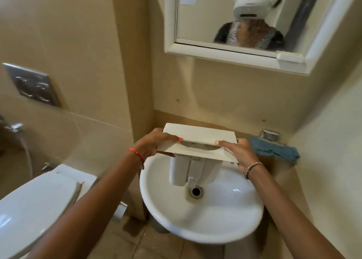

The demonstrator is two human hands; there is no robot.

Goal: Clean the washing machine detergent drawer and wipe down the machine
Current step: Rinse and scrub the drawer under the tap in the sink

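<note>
- Detergent drawer (197, 141): out of the machine, held over the back edge of the sink (225, 229), front panel uppermost and tilted, compartment body hanging down into the bowl with its lower end near the drain (195, 191); touching the bowl or not, cannot tell.
- Gripped at the panel's left end by the left hand (154, 144), fingers wrapped behind, thumb laid along the front face.
- Gripped at the right end by the right hand (238, 153), thumb pressed on the face beside the recessed pull, fingers curled under the edge.
- Likely light, stiff moulded plastic; probably slick once wet or soapy, and heavier with water caught in the compartments.
- Best taken as now, by the two ends of the panel, or by the body's side walls for scrubbing; inner parts not visible from here.
- As a guess, main risk: knocking the body against the hard bowl.
- Blue cloth (274, 151) draped at the sink's back right corner, just beside the right hand, below a metal tap (269, 135).
- Farther out: white-framed mirror (215, 52) on the wall above, toilet (39, 200) with lid down left of the sink, chrome flush plate (33, 84) on the left wall.
- No washing machine in view.
</note>
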